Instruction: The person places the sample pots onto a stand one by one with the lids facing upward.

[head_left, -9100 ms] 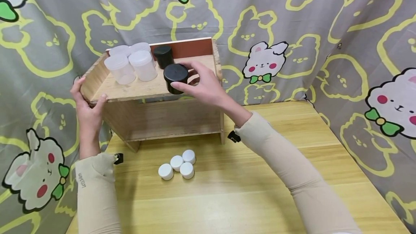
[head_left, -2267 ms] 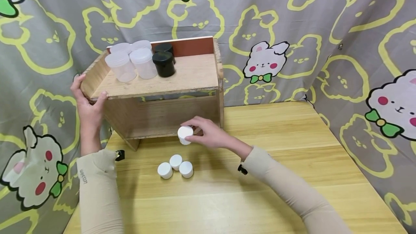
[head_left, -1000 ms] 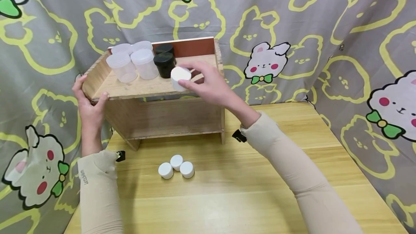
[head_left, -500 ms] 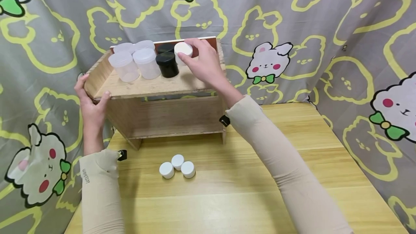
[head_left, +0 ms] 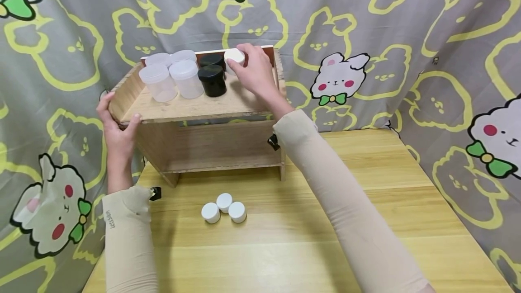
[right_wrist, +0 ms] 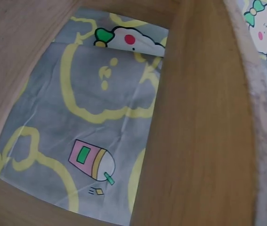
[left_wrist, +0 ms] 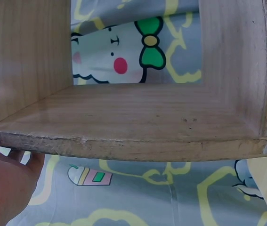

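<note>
My right hand holds a small white-lidded jar at the back of the upper deck of a wooden shelf, just right of the rear black jar. Whether its base touches the deck is hidden. A second black jar stands in front of that one. Left of both stand several translucent lidded jars in two rows. My left hand grips the shelf's left side, thumb on the front edge; the left wrist view shows part of this hand at the board's edge.
Three white jars stand close together on the wood-grain table, in front of the shelf. Below the deck is the shelf's lower compartment. A patterned curtain hangs behind and at both sides.
Earlier my right hand set a black jar on the deck, then lifted a white one off the table. That white jar has moved up and back beside the rear black jar. My left hand kept its grip.
</note>
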Demonstrator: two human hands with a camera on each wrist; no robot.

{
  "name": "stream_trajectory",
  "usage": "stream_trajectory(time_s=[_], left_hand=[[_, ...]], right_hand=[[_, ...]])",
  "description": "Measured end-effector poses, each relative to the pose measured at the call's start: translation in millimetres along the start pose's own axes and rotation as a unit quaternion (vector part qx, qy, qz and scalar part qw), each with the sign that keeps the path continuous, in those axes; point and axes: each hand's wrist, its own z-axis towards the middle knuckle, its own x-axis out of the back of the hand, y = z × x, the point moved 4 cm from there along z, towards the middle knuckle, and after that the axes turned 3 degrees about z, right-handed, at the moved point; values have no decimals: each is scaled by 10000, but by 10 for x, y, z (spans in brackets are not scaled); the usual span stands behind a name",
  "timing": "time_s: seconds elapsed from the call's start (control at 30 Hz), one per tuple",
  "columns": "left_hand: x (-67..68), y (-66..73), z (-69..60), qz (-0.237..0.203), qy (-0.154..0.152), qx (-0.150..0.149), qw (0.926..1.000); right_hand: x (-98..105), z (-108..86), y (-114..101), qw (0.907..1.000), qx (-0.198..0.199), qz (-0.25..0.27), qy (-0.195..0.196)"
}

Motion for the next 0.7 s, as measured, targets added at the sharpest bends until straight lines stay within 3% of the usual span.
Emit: stream_trajectory(time_s=[0.7], left_hand=[[-13,19,-6,-68,-42,2,10000]], right_hand=[[-213,160,136,9989,-244,-410,-1]])
